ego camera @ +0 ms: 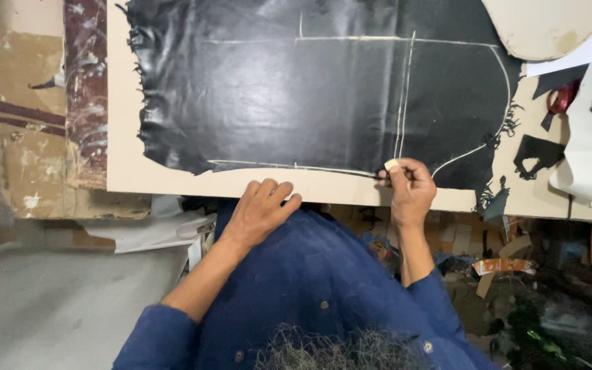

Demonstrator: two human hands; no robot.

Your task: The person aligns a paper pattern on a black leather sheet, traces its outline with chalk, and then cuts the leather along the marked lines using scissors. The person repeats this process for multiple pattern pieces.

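A large sheet of black leather (296, 96) lies flat on a pale board (121, 123), marked with pale chalk lines that outline a long shape with a rounded right end. My right hand (409, 188) pinches a small pale piece of chalk (391, 164) at the leather's near edge, where the lower line meets two upright lines. My left hand (262, 209) rests on the board's near edge, fingers loosely curled over it, holding nothing. Dark blue sleeves cover both my arms.
A pale curved pattern piece (543, 24) lies at the top right over white paper. Black leather scraps (536, 154) and a red-handled tool (562, 99) sit on the right. Worn cardboard (32, 116) stands at the left. Paper and cardboard scraps litter the floor below.
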